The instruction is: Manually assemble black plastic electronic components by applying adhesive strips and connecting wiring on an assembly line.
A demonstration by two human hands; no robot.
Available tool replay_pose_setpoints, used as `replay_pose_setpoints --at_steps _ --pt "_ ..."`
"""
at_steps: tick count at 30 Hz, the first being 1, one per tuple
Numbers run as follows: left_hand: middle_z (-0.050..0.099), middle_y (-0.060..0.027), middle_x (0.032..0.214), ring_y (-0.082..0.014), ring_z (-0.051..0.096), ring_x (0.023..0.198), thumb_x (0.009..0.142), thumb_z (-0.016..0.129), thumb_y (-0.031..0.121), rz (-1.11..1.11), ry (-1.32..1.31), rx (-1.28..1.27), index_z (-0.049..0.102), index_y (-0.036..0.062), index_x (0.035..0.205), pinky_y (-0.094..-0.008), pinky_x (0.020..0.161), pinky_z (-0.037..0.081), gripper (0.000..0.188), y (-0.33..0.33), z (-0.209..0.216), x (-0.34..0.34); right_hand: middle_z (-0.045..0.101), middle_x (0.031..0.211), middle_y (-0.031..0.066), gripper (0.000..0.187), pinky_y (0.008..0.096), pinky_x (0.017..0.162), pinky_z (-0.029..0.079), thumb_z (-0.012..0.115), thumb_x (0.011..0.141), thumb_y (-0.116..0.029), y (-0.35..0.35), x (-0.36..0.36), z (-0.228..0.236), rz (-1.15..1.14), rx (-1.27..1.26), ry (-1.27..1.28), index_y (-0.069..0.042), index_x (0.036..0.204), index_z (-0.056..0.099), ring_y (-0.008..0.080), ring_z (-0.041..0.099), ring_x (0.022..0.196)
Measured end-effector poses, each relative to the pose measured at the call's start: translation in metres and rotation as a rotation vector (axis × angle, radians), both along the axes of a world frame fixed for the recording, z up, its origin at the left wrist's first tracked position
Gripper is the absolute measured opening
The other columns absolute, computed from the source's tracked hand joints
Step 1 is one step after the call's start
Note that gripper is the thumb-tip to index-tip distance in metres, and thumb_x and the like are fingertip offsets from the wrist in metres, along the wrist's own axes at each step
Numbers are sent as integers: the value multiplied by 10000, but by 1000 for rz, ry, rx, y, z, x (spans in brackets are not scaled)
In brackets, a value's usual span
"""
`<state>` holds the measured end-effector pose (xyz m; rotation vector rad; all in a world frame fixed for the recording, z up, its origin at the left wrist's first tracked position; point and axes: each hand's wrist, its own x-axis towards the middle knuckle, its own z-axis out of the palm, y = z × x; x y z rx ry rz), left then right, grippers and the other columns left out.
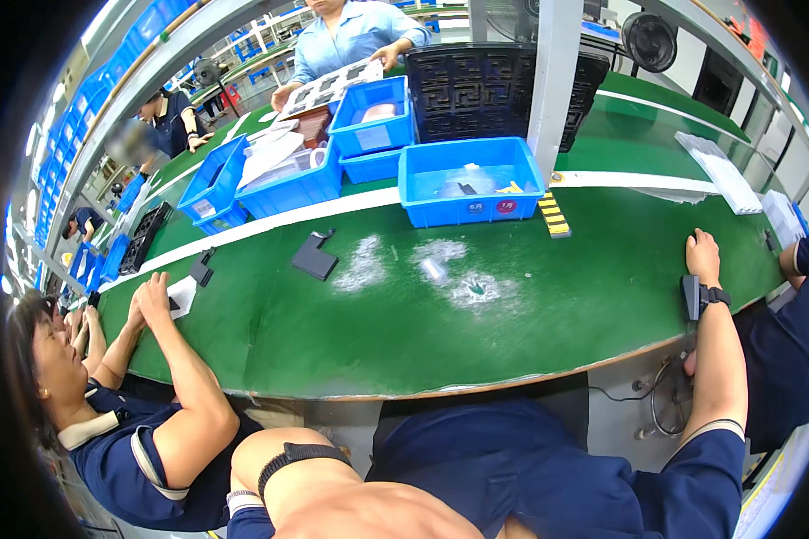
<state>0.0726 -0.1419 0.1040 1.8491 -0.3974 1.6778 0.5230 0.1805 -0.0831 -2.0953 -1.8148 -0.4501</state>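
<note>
My right hand (704, 256) rests on the green tabletop (593, 269) at the right, fingers extended over the surface and nothing visible in them. A black device is strapped to that wrist (695, 296). My left hand (377, 503) is very close at the bottom edge, only its back showing below a black wrist strap (298, 460); its fingers are out of view. Ahead of me lies a small clear-and-white piece (434, 271) among whitish smudges (476, 292). Farther left is a flat black notched part (315, 258).
A blue bin (472, 216) stands at the far edge beside a yellow-and-black striped block (555, 217) and a white post (555, 90). More blue bins (288, 189) are left. A co-worker's hands (148, 301) are at a white sheet (182, 296). Another person (351, 36) stands opposite.
</note>
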Motion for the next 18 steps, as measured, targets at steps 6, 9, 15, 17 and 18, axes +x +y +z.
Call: replay_pose_setpoints --at_steps 6,9,15,17,18 --pt "551 -118 650 -127 427 434 868 549 3 19 27 -36 614 17 853 -229 365 271 68 -33 3 -10 541 1189 182 401 432 934 418 424 897 -272 -18 -12 3 -40 -23 -1 -29 1196 534 351 517 1093" --pt "549 -116 656 -140 440 440 861 559 14 26 69 -30 615 14 851 -238 367 279 57 -48 9 -17 542 1186 181 405 435 935 418 420 898 -274 -23 -18 4 -51 -28 -3 -32 1204 532 354 514 1098" --pt "633 -146 757 -247 623 645 743 671 19 -27 427 -303 621 -6 889 -348 581 512 157 -62 -15 -70 543 1186 190 410 434 941 416 420 893 -274 -38 -16 4 -55 -22 -1 -20 1193 540 361 518 1090" --pt "637 -98 766 -192 616 673 735 681 57 298 452 -792 630 -25 914 -304 636 501 203 -74 -40 -78 552 1178 195 391 430 948 410 439 879 -251 -47 -21 5 48 42 25 0 1152 565 361 520 1086" --pt "630 -66 780 -155 605 691 759 667 37 314 372 -1031 614 -26 934 -268 651 487 194 -76 -59 -86 552 1178 195 391 430 948 410 439 879 -251 -54 -24 5 38 42 26 0 1152 565 361 520 1086"
